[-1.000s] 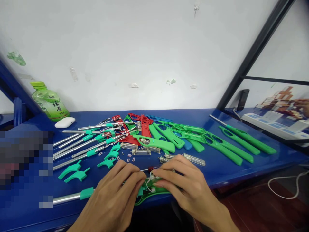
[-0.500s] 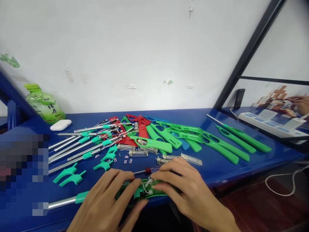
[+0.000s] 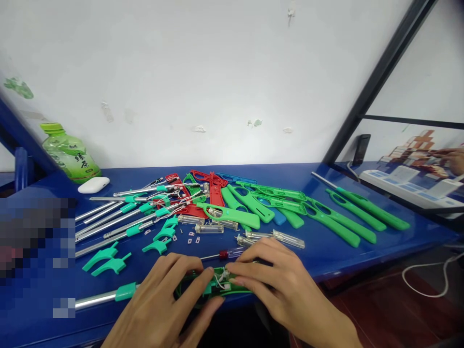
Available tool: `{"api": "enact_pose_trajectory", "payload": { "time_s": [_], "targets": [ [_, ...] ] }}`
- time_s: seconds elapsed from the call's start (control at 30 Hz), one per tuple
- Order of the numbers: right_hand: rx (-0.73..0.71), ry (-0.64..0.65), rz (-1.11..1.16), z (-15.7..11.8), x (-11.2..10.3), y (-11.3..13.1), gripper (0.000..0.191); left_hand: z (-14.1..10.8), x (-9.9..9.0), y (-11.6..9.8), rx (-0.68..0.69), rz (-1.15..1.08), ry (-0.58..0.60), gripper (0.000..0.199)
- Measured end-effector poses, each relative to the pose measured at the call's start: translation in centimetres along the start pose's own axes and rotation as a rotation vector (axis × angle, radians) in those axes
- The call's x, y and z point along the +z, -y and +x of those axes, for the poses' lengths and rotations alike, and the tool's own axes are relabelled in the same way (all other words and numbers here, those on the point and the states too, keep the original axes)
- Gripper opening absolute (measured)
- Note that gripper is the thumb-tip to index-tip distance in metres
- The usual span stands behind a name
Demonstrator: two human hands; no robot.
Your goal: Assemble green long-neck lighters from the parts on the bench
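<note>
At the table's front edge lies an opened green gas lighter handle shell (image 3: 239, 291), with a white wire (image 3: 219, 281) and a teal trigger (image 3: 208, 289) inside. From its left end runs a silver metal tube (image 3: 97, 302) with a teal collar. My left hand (image 3: 163, 295) is closed around the shell's left part, thumb in front. My right hand (image 3: 286, 285) is closed over its right part, thumb and forefinger pinched at a small whitish fitting (image 3: 225, 274). The right palm hides what lies under it. Just behind is a screwdriver (image 3: 223, 254) with a red and clear handle.
Teal triggers (image 3: 110, 265) and several metal tubes (image 3: 112, 220) with wires lie at left. Clear fuel tanks (image 3: 209, 228), red shells (image 3: 216, 195) and green shells (image 3: 331, 222) spread across the table. A bottle (image 3: 72, 154) and white case (image 3: 93, 184) stand back left. Another person's hand (image 3: 451, 157) shows far right.
The whole view has shifted slightly. The whitish fitting sits a little lower inside the shell under my right fingertips. Both hands keep their hold.
</note>
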State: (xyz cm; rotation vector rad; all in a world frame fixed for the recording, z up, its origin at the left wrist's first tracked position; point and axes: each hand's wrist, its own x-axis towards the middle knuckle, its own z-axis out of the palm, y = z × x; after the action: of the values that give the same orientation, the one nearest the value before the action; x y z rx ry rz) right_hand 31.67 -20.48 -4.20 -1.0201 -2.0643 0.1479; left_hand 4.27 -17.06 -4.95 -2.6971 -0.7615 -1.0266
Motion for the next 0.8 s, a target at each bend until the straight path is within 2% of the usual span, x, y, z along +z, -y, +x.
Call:
{"api": "enact_pose_trajectory", "payload": {
  "time_s": [0.33, 0.53, 0.8],
  "targets": [
    [-0.004, 0.019, -0.021, 0.01, -0.35, 0.10, 0.021, 0.30, -0.18, -0.14, -0.010, 0.018, -0.024, 0.018],
    [0.014, 0.023, -0.038, 0.20, -0.60, 0.54, 0.022, 0.09, -0.09, -0.10, -0.063, 0.074, -0.066, 0.023],
    [0.017, 0.029, -0.031, 0.36, -0.74, 0.61, 0.023, -0.53, -0.09, 0.18, -0.063, 0.107, -0.039, 0.021]
  ]
}}
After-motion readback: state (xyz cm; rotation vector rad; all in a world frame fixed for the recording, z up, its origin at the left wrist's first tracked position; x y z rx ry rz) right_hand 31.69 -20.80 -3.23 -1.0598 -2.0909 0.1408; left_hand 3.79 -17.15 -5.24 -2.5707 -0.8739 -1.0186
